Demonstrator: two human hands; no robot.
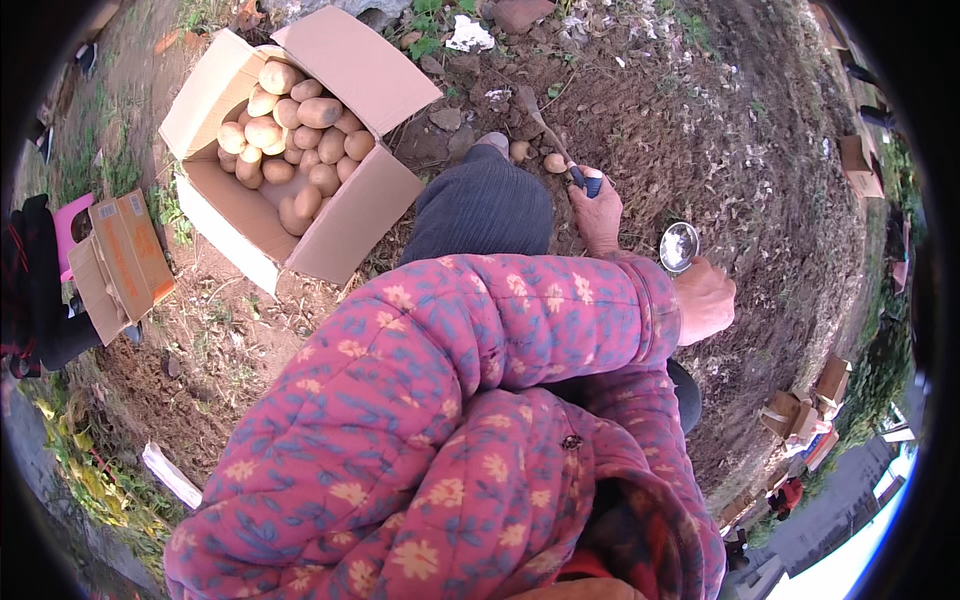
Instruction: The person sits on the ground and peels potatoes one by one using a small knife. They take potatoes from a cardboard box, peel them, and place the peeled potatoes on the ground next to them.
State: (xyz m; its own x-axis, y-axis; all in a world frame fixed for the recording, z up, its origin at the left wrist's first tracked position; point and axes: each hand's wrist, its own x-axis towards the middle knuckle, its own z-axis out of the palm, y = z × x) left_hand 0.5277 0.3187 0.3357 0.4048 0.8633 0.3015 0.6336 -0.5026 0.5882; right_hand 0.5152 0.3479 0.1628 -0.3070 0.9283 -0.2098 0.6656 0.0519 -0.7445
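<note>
My right hand (598, 216) grips the dark blue handle of a long, narrow-bladed hand tool (553, 136), whose broad tip rests on the soil. A potato (555, 163) lies beside the shaft, and a second potato (519, 151) is near the toe of my shoe. My left arm crosses over the right one. At its end my left hand (706, 298) is curled at the rim of a small, shiny round metal bowl (679, 247); its fingertips are hidden. Left of my knee, an open cardboard box (356, 217) holds several potatoes (320, 112).
Stones (446, 118) and clods lie beyond my shoe. At the far left are another cardboard box (124, 255), a pink object (69, 225) and a person's dark-clothed legs (56, 330). More boxes (791, 415) and a person in red (786, 496) are at the far right.
</note>
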